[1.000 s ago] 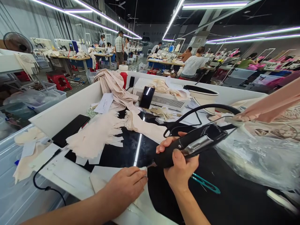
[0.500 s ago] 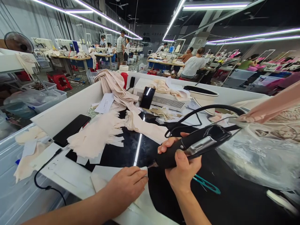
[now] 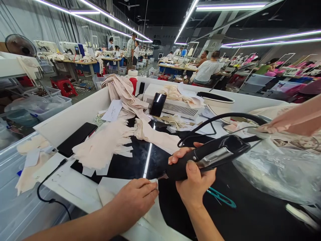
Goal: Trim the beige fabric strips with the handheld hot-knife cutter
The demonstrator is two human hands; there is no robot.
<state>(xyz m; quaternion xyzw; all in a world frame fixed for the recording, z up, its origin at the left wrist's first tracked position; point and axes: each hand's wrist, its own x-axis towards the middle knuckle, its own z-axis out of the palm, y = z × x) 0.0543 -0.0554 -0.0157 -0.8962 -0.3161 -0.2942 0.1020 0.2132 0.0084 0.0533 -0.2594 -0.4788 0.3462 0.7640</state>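
Head view: just beside the black tool [image 3: 209, 160] clasped in the right hand [image 3: 193, 182], pale material [image 3: 153, 214] is pinched by the left hand [image 3: 136, 196], which could be jabbed by slippage.

Tool [image 3: 207, 157]: rear end further right than 1 s ago, right hand [image 3: 194, 179] slightly right with it. Cable [image 3: 233, 114] arch pushed right. Right of frame: pink cloth [image 3: 296, 117] end slid right, bag [image 3: 278, 174] below drawn rightward at its top. Upper left of centre: checked-shirt person [image 3: 130, 48] a bit right. Upper centre: far person [image 3: 170, 55] lower, mostly hidden.
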